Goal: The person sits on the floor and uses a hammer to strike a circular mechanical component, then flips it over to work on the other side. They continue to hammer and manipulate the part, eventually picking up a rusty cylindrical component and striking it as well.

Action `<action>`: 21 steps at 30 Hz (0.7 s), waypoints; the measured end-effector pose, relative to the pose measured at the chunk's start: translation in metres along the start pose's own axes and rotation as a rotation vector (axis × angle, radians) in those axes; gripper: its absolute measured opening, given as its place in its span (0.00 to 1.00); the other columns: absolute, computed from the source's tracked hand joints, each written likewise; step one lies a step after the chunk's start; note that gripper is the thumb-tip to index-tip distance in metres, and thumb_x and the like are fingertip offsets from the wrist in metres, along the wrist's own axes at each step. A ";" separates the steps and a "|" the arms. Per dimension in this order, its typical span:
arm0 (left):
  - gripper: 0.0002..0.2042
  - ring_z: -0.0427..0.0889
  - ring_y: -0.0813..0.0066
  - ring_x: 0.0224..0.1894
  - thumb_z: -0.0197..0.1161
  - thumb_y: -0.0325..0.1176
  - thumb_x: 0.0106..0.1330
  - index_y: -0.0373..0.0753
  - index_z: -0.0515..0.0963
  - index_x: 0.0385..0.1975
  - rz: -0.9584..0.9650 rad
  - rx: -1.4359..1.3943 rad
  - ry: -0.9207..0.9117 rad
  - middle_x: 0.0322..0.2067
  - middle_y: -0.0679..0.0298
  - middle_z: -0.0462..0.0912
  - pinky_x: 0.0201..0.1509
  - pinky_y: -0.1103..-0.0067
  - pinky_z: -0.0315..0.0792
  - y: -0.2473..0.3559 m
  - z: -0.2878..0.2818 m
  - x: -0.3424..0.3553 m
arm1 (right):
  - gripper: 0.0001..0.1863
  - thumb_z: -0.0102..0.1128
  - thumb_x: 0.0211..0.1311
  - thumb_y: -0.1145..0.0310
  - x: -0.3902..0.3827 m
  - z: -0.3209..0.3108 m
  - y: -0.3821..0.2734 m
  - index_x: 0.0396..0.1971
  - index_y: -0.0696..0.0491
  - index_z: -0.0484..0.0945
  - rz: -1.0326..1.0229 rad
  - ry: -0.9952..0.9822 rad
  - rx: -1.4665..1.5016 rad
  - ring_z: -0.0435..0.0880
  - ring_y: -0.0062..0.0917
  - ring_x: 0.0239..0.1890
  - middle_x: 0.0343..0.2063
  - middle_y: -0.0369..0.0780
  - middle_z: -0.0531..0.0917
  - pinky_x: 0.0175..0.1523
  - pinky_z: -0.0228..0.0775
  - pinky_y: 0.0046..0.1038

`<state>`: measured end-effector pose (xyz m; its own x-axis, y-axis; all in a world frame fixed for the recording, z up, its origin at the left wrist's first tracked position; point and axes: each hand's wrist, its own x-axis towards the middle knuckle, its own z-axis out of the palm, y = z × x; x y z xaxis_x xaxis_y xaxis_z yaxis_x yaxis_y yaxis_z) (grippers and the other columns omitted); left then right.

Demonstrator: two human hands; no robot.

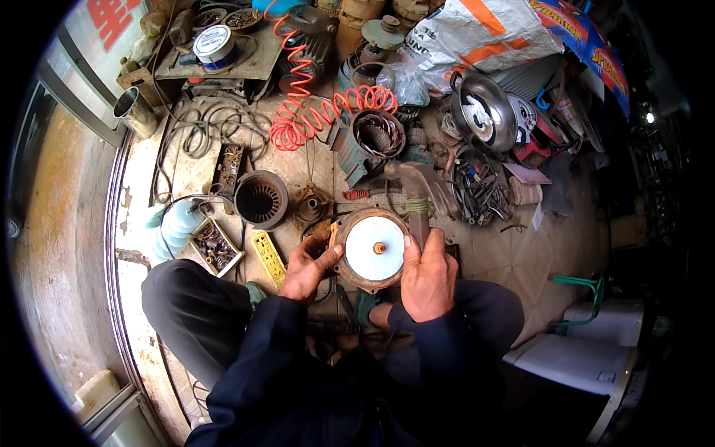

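Note:
My left hand (311,270) grips the left edge of a rusty round metal housing (354,279), which carries a white disc (372,264) with a small brass-coloured centre piece (379,247). My right hand (430,276) is closed round the handle of a hammer (418,217), with green wrapping below its blurred head, and its thumb rests at the disc's right edge. A hollow motor stator (261,186) stands left of the housing, near a yellow power strip (268,261). A red-handled tool (356,194) lies beyond my hands.
A box of small parts (216,246) and a pale blue jug (173,232) are at left. A red coiled hose (287,132), motor parts, a steel bowl (484,112) and a tool pile (480,186) crowd the back. A white bin (566,361) stands right, a doorway edge (119,246) left.

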<state>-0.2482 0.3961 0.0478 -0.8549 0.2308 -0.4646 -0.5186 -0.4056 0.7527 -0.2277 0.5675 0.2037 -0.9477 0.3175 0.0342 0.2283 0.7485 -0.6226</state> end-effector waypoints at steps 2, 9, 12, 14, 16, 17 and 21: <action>0.28 0.82 0.70 0.54 0.75 0.32 0.65 0.26 0.74 0.61 0.014 -0.036 0.020 0.54 0.56 0.83 0.59 0.75 0.76 -0.006 -0.001 0.002 | 0.15 0.58 0.75 0.62 0.005 0.011 0.017 0.41 0.60 0.70 -0.044 -0.224 -0.284 0.85 0.58 0.35 0.28 0.61 0.84 0.36 0.74 0.50; 0.28 0.81 0.70 0.53 0.74 0.35 0.67 0.27 0.74 0.62 0.006 0.001 -0.014 0.52 0.57 0.84 0.59 0.74 0.75 -0.009 -0.001 0.003 | 0.17 0.55 0.76 0.59 0.006 0.002 0.028 0.44 0.61 0.71 0.035 -0.211 -0.195 0.85 0.60 0.36 0.30 0.61 0.84 0.42 0.75 0.55; 0.26 0.82 0.71 0.53 0.73 0.34 0.68 0.28 0.75 0.61 0.061 0.090 0.008 0.52 0.58 0.84 0.59 0.74 0.75 -0.011 -0.004 0.009 | 0.16 0.56 0.74 0.61 0.020 -0.009 0.033 0.41 0.62 0.73 0.055 -0.348 -0.297 0.83 0.60 0.40 0.30 0.62 0.83 0.43 0.72 0.55; 0.25 0.82 0.71 0.53 0.72 0.34 0.68 0.29 0.75 0.60 0.058 -0.007 -0.011 0.52 0.59 0.84 0.59 0.74 0.76 -0.014 -0.005 0.004 | 0.16 0.57 0.74 0.61 0.011 -0.020 0.027 0.42 0.62 0.73 0.151 -0.221 -0.223 0.83 0.60 0.39 0.31 0.62 0.83 0.44 0.72 0.55; 0.24 0.82 0.71 0.53 0.72 0.34 0.68 0.29 0.75 0.60 0.052 -0.005 -0.011 0.52 0.59 0.84 0.59 0.74 0.75 -0.009 -0.004 0.005 | 0.17 0.57 0.74 0.60 -0.003 -0.024 0.038 0.42 0.62 0.74 0.163 -0.014 -0.119 0.83 0.60 0.38 0.31 0.60 0.83 0.42 0.72 0.53; 0.24 0.82 0.70 0.53 0.72 0.34 0.68 0.29 0.76 0.60 0.044 -0.002 -0.014 0.52 0.59 0.84 0.60 0.74 0.75 -0.009 -0.004 0.005 | 0.17 0.57 0.74 0.60 -0.012 -0.025 0.045 0.42 0.62 0.74 0.190 0.016 -0.101 0.83 0.60 0.38 0.30 0.60 0.83 0.42 0.72 0.53; 0.26 0.81 0.70 0.55 0.72 0.35 0.68 0.29 0.75 0.61 0.054 0.013 -0.037 0.54 0.58 0.83 0.61 0.74 0.74 -0.013 -0.010 0.006 | 0.17 0.58 0.75 0.58 -0.041 -0.028 0.059 0.42 0.60 0.73 0.250 0.082 -0.056 0.83 0.60 0.36 0.29 0.58 0.83 0.40 0.72 0.52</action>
<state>-0.2461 0.3939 0.0304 -0.8812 0.2420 -0.4060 -0.4721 -0.4071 0.7819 -0.1693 0.6152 0.1872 -0.8394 0.5412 -0.0504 0.4674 0.6713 -0.5752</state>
